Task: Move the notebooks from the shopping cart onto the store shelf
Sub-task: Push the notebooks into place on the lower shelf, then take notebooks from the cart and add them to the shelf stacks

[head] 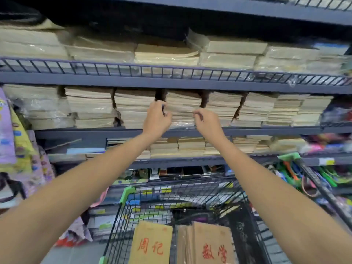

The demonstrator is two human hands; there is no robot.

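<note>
As we reach to twelve o'clock, left hand [157,119] and right hand [207,121] curl at both edges of a cream-paged notebook stack [181,107] on the dark grey metal shelf [266,130], grip unclear, slim gaps beside. At six o'clock, brown kraft notebooks [152,242] sit in the black wire cart [123,216].

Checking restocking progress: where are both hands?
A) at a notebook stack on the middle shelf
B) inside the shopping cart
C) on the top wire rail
A: the left hand and right hand curl their fingers at either side of a notebook stack on the middle shelf, above the shopping cart.
</note>
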